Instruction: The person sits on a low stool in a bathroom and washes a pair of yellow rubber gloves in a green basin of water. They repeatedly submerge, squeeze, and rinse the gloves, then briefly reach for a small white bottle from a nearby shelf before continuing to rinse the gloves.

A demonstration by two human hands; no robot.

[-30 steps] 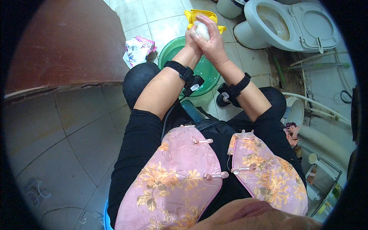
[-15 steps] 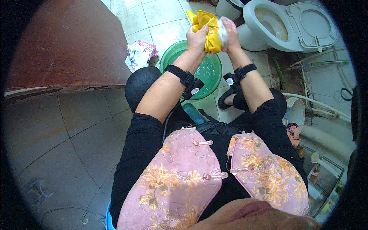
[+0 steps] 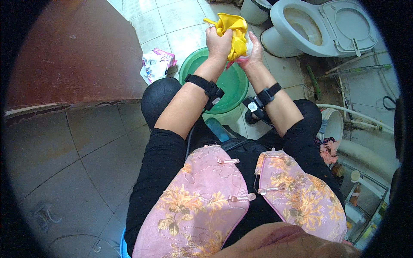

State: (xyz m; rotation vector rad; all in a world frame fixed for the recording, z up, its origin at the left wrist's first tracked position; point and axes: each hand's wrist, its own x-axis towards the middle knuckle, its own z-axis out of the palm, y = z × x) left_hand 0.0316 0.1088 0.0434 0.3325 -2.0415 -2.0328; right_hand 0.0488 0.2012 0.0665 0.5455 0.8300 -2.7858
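Observation:
A bunched, wet-looking yellow cloth [image 3: 237, 45] is up above a round green basin [image 3: 184, 66] of water. My left hand [image 3: 218, 44] is closed round its left side, the fingers curled into the folds. Against the right side lies my right hand [image 3: 254, 53], cupped with its fingers pointing up, and it holds the cloth from there. Something white and pinkish, perhaps lather, shows between that palm and the cloth; I cannot make it out fully. A loose yellow corner sticks out over my left knuckles.
A white and pink plastic packet [image 3: 157, 64] lies left of the basin. The brown door panel [image 3: 73, 51] fills the upper left. At the right stand a toilet [image 3: 275, 41], a white bin [image 3: 254, 12], a bucket [image 3: 334, 124], a white pipe [image 3: 357, 112] and a shelf rack [image 3: 365, 202].
My right hand has shifted a little left and down, its fingers now lower on the cloth. The left hand has moved slightly left and stays closed on the cloth.

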